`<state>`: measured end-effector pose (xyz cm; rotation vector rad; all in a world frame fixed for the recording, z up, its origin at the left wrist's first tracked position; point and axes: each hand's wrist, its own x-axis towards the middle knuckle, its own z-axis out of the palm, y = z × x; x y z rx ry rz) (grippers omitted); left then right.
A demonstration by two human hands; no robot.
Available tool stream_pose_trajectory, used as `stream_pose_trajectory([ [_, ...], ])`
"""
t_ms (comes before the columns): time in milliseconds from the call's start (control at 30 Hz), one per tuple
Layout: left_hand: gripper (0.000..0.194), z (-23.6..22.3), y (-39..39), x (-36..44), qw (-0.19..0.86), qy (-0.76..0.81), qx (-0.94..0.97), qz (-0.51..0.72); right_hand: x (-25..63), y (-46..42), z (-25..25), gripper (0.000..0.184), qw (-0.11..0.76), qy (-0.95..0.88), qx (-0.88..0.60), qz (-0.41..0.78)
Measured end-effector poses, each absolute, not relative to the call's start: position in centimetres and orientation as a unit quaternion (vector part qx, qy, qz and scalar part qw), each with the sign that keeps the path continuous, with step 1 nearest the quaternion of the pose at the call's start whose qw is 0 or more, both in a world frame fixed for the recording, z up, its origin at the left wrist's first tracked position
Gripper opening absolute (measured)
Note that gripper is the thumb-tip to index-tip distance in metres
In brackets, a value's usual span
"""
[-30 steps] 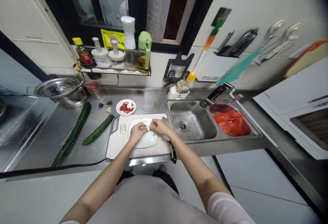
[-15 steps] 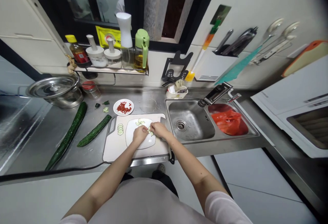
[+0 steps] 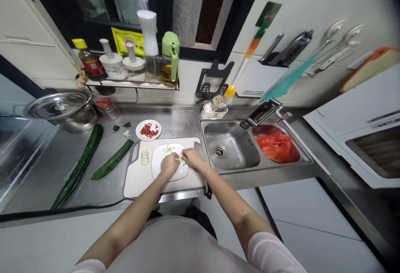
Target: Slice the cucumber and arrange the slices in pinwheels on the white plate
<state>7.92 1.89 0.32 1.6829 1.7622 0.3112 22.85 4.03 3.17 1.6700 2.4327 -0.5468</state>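
On the white cutting board (image 3: 135, 183) lies a white squarish plate (image 3: 159, 166). Over its right half my left hand (image 3: 170, 164) and my right hand (image 3: 193, 157) meet with fingers pinched together. Thin cucumber slices (image 3: 182, 161) show between and under my fingertips; their exact grip is partly hidden. More cucumber slices (image 3: 169, 148) are arranged near the plate's far edge. A short overlapping row of slices (image 3: 144, 157) rests on the board, left of the plate. Behind the board, a small white dish (image 3: 149, 130) holds chopped red pieces.
Two cucumbers, one long (image 3: 78, 166) and one shorter (image 3: 112, 159), lie left of the board. A knife (image 3: 208, 190) lies along the board's right edge. Further right is a double sink (image 3: 231, 146) with a red bag (image 3: 276, 146). A steel pot (image 3: 75, 121) stands back left.
The view has shifted slightly, moving the scene a little left. Both hands stay over the plate's right side, with only small finger movement.
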Motion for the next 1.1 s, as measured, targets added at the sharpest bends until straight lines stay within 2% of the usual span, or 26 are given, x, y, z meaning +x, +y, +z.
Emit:
stream_pose_trajectory([
  [300, 0.012, 0.5, 2.0, 8.5, 0.346, 0.660, 0.652, 0.139, 22.8, 4.1, 3.0, 0.019, 0.066, 0.796, 0.573, -0.182],
  [567, 0.010, 0.8, 2.2, 8.3, 0.362, 0.665, 0.634, 0.154, 24.4, 3.8, 3.1, 0.019, -0.022, 0.763, 0.608, -0.217],
  [1100, 0.009, 0.3, 2.7, 8.6, 0.359, 0.671, 0.634, 0.139, 24.1, 3.0, 2.9, 0.015, 0.039, 0.788, 0.582, -0.198],
])
